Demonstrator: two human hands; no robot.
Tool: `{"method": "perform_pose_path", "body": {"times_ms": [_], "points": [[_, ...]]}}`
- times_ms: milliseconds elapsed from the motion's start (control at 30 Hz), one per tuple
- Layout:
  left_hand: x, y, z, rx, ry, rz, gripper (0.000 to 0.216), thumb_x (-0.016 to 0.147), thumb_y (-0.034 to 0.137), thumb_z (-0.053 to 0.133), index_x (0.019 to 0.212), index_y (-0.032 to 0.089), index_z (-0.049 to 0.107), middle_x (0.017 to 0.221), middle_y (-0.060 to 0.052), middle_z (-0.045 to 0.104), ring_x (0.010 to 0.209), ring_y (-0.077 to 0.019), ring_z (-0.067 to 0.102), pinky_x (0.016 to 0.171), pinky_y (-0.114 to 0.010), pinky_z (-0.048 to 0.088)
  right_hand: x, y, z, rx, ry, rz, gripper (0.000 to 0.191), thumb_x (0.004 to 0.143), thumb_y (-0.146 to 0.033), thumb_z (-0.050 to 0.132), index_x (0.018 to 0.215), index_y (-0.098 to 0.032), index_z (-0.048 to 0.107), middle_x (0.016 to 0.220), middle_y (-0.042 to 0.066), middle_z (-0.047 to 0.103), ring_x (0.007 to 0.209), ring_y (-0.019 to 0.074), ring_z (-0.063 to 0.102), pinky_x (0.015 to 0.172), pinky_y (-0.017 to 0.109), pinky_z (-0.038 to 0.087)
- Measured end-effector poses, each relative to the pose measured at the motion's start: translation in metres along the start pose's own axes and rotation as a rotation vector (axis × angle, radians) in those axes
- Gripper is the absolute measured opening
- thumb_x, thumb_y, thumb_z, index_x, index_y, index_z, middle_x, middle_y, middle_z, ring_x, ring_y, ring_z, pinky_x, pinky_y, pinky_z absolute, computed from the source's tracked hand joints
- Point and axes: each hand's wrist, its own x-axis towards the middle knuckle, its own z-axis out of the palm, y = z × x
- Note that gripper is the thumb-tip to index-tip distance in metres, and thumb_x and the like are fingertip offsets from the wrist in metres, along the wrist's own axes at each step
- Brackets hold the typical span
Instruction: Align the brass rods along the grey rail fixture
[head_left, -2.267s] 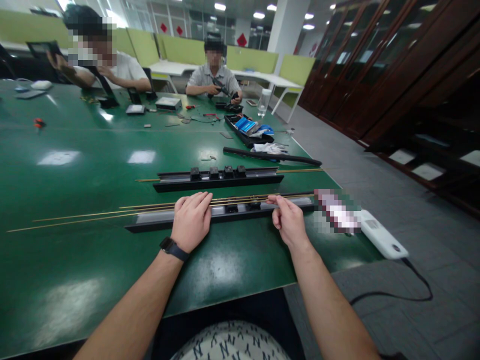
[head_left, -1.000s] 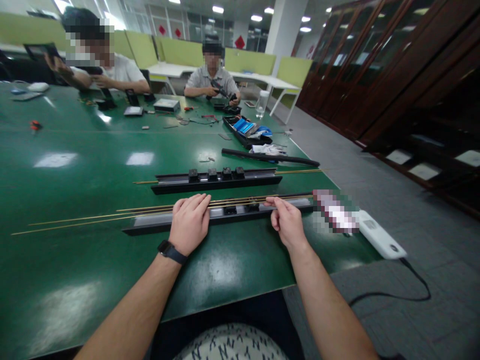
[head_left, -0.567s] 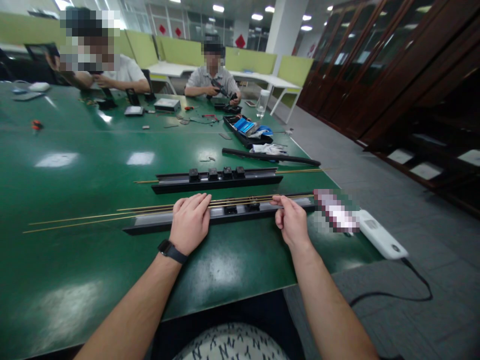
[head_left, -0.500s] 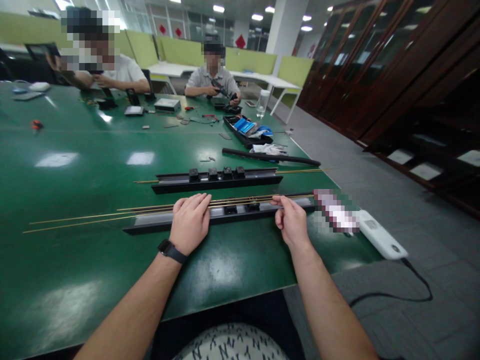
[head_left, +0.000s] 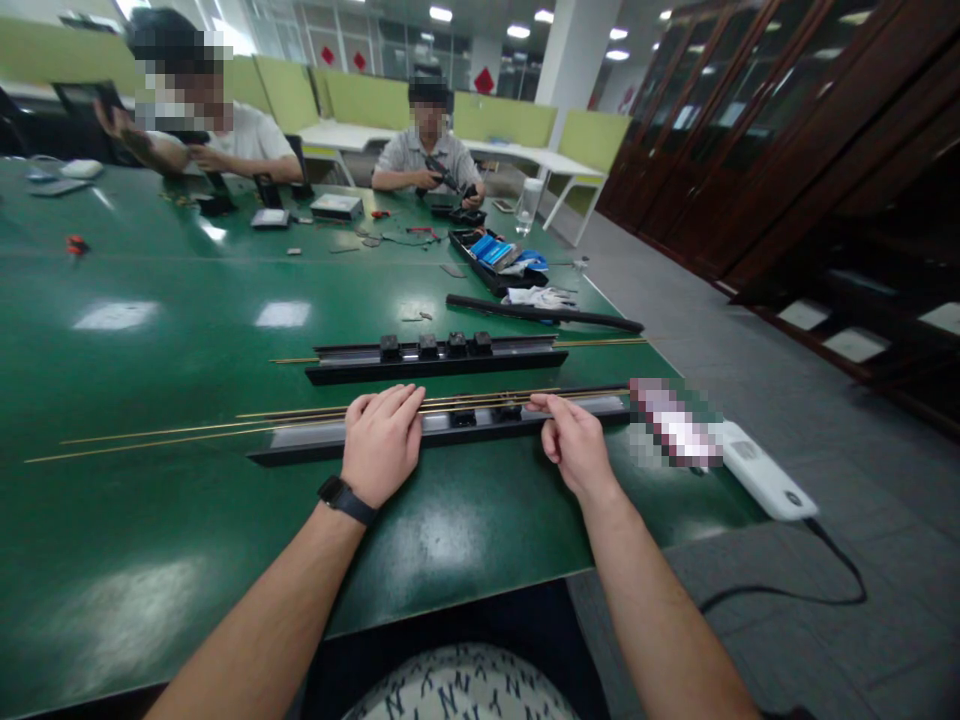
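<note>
A long black channel (head_left: 484, 432) with a pale inner face lies across the green table in front of me. Dark blocks (head_left: 463, 416) sit inside it, and several thin brass-coloured rods (head_left: 142, 446) run along its top, sticking out well past its left end. My left hand (head_left: 384, 435) lies over the rods and channel, fingers outstretched, palm side hidden. Toward the channel's right part, my right hand (head_left: 574, 438) pinches one rod between thumb and forefinger; the exact contact is small. Just beyond is a second black channel (head_left: 442, 366) holding several black blocks.
A blurred phone-like object (head_left: 675, 425) and a white device (head_left: 765, 470) with a cable lie at the table's right edge. Farther back are a black strip (head_left: 540, 314), gloves (head_left: 540, 297) and a filled tray (head_left: 495, 262). Two people sit at the far side.
My right hand has shifted a little left, and one rod's left end now reaches farther left. My left hand stays in place on the channel.
</note>
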Motion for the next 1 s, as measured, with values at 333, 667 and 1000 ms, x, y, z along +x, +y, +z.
{"method": "perform_pose_path", "body": {"times_ms": [333,667,1000], "points": [[0.0,-0.0003,-0.0002,0.003,0.006,0.003,0.035,0.105,0.023,0.051,0.134,0.023,0.07,0.138,-0.009,0.075,0.129,-0.0288,0.069,0.11,-0.051,0.041,-0.0005,-0.0004,-0.0004,-0.015,-0.021,0.015,0.043,0.089,-0.056,0.076,0.105,-0.016,0.081,0.1,0.011,0.082,0.037,0.0039,0.045,0.029,0.018,0.027],[-0.0004,-0.0009,0.0003,-0.009,0.021,0.013,0.035,0.104,0.023,0.052,0.134,0.022,0.07,0.137,-0.009,0.075,0.128,-0.0289,0.069,0.108,-0.051,0.041,0.0018,0.0014,-0.0025,-0.011,0.047,0.007,0.04,0.089,-0.053,0.074,0.101,-0.015,0.08,0.096,0.01,0.081,0.036,0.0037,0.044,0.03,0.018,0.026],[-0.0005,-0.0006,0.0005,-0.002,0.013,0.002,0.036,0.104,0.024,0.052,0.135,0.024,0.071,0.139,-0.009,0.075,0.129,-0.0295,0.069,0.109,-0.052,0.04,0.0001,0.0018,-0.0016,-0.011,-0.024,0.012,0.041,0.089,-0.056,0.076,0.104,-0.017,0.082,0.101,0.01,0.081,0.038,0.0037,0.045,0.03,0.018,0.027]]}}
